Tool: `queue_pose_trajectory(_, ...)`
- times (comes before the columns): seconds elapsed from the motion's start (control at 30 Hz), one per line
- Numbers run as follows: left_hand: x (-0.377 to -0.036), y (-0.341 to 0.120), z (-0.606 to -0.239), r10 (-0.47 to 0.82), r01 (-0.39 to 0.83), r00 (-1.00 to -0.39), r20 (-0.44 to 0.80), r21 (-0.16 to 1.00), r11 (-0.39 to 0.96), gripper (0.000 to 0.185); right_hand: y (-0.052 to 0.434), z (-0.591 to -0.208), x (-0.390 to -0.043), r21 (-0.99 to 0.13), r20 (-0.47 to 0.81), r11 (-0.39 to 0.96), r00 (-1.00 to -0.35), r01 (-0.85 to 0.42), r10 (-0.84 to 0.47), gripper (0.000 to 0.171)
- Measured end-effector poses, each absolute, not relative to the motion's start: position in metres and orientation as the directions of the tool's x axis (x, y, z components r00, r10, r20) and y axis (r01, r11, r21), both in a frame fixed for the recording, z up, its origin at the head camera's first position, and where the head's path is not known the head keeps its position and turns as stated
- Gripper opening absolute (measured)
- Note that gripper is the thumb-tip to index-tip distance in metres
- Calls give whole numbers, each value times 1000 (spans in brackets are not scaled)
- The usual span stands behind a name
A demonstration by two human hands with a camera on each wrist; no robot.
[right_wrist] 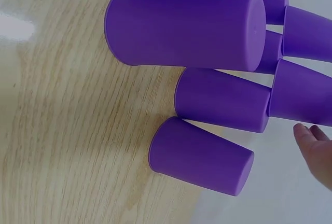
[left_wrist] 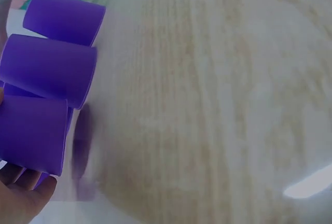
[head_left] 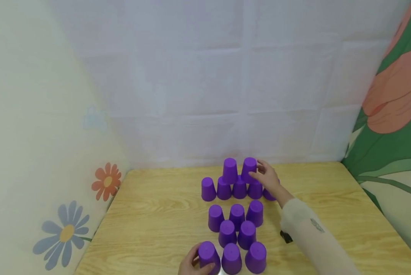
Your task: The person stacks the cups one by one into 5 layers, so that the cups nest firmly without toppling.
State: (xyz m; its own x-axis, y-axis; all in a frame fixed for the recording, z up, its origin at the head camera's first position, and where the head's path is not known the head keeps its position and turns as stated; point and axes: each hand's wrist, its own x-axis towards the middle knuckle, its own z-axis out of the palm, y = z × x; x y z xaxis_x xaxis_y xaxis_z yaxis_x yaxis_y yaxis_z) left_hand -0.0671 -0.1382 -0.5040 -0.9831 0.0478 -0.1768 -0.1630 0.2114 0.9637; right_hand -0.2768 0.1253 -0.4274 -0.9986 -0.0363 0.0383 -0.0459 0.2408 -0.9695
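Note:
At the front left, my left hand (head_left: 195, 263) grips an upside-down purple cup (head_left: 208, 255), thumb on the near side and fingers round the far side. The left wrist view shows the fingers (left_wrist: 31, 195) at the side of that cup (left_wrist: 33, 133). My right hand (head_left: 268, 177) reaches to the back, beside the right one of two upper cups (head_left: 249, 168). Its fingers are parted and lightly bent. In the right wrist view, its fingertips (right_wrist: 303, 133) lie just off the side of that upper cup (right_wrist: 303, 94). The upper cups stand on a back row of cups (head_left: 239, 188).
Two more cups, a middle group (head_left: 237, 215) and a pair (head_left: 247, 233), stand between the back and front rows. Next to the gripped cup are two front cups (head_left: 231, 259). A small black object (head_left: 286, 236) lies by the right sleeve (head_left: 308, 221) on the wooden table (head_left: 150, 217).

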Motion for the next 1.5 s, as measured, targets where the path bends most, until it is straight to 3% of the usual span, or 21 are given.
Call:
queue_pose_trajectory(0.2, -75, -145, -488, 91, -253, -957, -275, 947, 197, 70, 127, -427, -264, -970, 58, 231, -997, -70, -55, 65)
queue_pose_trajectory(0.33, -86, -146, -481, 51, -84, -993, -104, 952, 295, 61, 129, -431, -254, -975, 69, 207, -995, -84, -74, 64)
queue_pose_trajectory(0.5, -104, -145, -471, 1, 46, -999, 47, 951, 307, 56, 134, -437, -238, -979, 84, 181, -993, -99, -87, 63)
queue_pose_trajectory(1.07, -171, -132, -445, 23, 143, -990, 143, 951, 275, 51, 141, -468, -178, -989, 97, 107, -994, -101, -42, 54)
queue_pose_trajectory(1.27, -195, -128, -437, 21, 141, -990, 142, 940, 310, 51, 143, -476, -154, -995, 31, 95, -998, -37, -56, 58)
queue_pose_trajectory(1.5, -221, -124, -428, 8, 145, -988, 152, 928, 342, 51, 143, -485, -132, -994, 46, 93, -997, -51, -60, 56)
